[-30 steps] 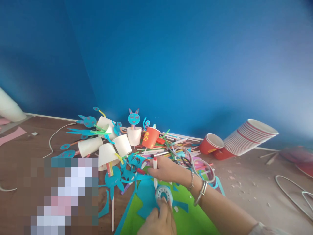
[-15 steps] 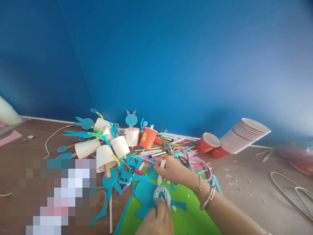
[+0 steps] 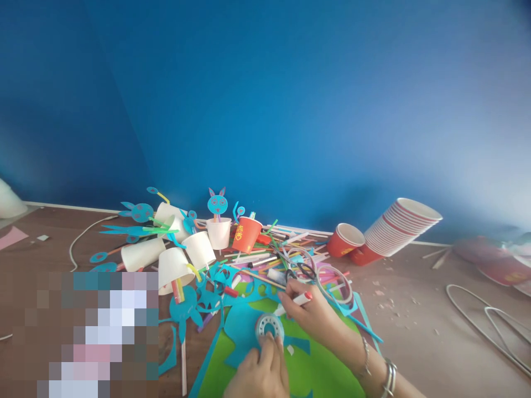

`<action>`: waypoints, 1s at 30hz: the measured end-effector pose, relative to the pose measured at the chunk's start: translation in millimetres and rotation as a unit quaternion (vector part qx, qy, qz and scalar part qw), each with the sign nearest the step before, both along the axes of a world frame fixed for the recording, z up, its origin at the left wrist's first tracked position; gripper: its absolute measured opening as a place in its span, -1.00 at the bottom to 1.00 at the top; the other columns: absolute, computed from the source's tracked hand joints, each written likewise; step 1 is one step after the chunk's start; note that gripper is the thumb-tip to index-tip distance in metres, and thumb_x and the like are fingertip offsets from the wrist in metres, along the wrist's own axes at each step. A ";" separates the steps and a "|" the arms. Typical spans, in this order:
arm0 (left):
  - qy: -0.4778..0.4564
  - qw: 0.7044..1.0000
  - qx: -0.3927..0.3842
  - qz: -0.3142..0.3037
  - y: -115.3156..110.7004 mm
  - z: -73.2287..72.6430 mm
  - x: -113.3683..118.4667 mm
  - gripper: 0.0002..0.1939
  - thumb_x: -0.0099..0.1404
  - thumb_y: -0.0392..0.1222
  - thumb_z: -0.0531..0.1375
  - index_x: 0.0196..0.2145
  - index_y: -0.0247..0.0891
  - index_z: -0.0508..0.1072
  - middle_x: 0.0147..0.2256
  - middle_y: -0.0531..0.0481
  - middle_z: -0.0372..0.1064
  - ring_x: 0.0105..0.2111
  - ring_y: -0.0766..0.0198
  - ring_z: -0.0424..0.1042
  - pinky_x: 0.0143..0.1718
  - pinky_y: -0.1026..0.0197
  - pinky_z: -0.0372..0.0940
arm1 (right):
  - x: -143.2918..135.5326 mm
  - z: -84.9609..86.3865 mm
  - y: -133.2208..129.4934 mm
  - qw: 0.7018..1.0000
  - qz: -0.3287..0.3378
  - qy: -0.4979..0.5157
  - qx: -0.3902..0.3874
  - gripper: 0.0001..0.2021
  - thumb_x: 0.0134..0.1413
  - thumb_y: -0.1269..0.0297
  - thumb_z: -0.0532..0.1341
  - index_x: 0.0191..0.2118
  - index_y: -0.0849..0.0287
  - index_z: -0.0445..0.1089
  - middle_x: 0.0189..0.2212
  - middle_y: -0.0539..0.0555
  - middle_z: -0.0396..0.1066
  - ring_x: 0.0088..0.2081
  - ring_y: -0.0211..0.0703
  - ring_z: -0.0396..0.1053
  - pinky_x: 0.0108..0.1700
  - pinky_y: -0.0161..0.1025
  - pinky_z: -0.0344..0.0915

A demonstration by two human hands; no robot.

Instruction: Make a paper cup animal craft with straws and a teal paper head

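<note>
Left grip: left hand (image 3: 261, 371) nearly closed, fingers on the tape roll (image 3: 269, 318); thumb not clearly seen.
Right grip: narrow; right hand (image 3: 311, 316) pinches the white marker (image 3: 292, 306), red end up and outward, other end down by the roll. Contact with roll or paper: can't tell.
Tape roll: over the blue paper (image 3: 239, 327), which lies on the green sheet (image 3: 317, 367).
Just beyond right hand: scissors (image 3: 307, 270), partly hidden.
Left side: white cups, mostly tipped (image 3: 143, 254), with blue cutouts (image 3: 183, 304).
Right side: leaning cup stack (image 3: 402, 228).
</note>
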State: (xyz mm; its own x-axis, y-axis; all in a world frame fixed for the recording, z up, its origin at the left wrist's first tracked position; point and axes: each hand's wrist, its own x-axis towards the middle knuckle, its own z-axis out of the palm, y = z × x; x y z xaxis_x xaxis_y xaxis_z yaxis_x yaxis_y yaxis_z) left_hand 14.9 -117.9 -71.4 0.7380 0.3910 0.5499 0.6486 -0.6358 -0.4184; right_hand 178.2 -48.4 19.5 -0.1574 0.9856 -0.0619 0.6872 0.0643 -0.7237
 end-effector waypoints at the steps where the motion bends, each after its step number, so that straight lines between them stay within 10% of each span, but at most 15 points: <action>1: 0.003 1.000 -0.010 0.006 -0.8 0.1 0.4 -0.63 0.28 -0.27 0.12 0.00 -0.52 0.43 -0.21 -0.33 0.51 -0.25 0.12 0.40 -0.41 0.19 0.20 | 1.6 -1.4 -3.9 1.000 -0.011 0.003 0.003 -0.72 0.12 0.22 0.11 -0.58 0.11 0.15 -0.70 -0.09 0.22 -0.61 -0.28 0.12 -0.54 -0.32 0.08; 30: -0.017 0.999 -0.043 0.015 -0.8 22.2 -2.4 -0.72 0.27 -0.29 0.11 -0.14 -0.37 0.54 -0.25 -0.18 0.52 -0.23 0.13 0.36 -0.41 0.19 0.13 | 1.2 -39.3 -82.9 0.983 -0.131 0.047 0.122 -0.62 0.20 0.07 0.08 -0.57 0.09 0.02 -0.66 -0.12 0.03 -0.61 -0.30 0.03 -0.57 -0.36 0.05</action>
